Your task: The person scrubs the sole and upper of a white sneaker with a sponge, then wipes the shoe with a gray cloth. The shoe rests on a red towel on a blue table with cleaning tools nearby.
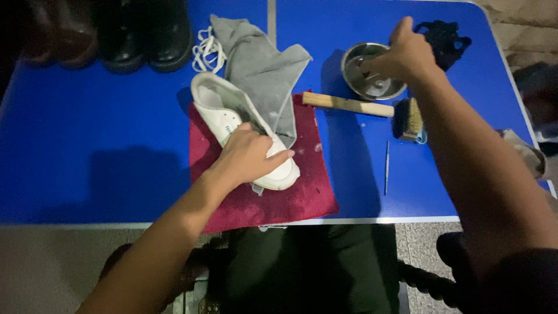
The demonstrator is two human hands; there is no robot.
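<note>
The blue table (87, 151) spreads under everything I have out, and I sit close against its near edge so both arms reach across. On it lies the dark red towel (290, 200), laid flat as a pad so the shoe does not touch the bare top. A grey cloth (264, 64) is draped from behind the towel down over the shoe, near enough to grab. The white sneaker (224, 110) rests on the towel, toe toward me, and my left hand (247, 157) lies spread over its front, fingers curled down on the upper, pinning it so it stays put.

Farther right, my right hand (407, 55) is over the small steel bowl (363, 87), fingers bent down into it; whether they pinch something inside I cannot tell. Just in front of the bowl lies the wooden-handled brush (372, 109), bristles at the right end, within easy reach. A thin metal pick (386, 166) lies alone nearer me. At the far edge stand dark shoes (145, 35), with loose white laces (204, 49) beside them, and a black cloth (447, 35) sits in the far right corner.
</note>
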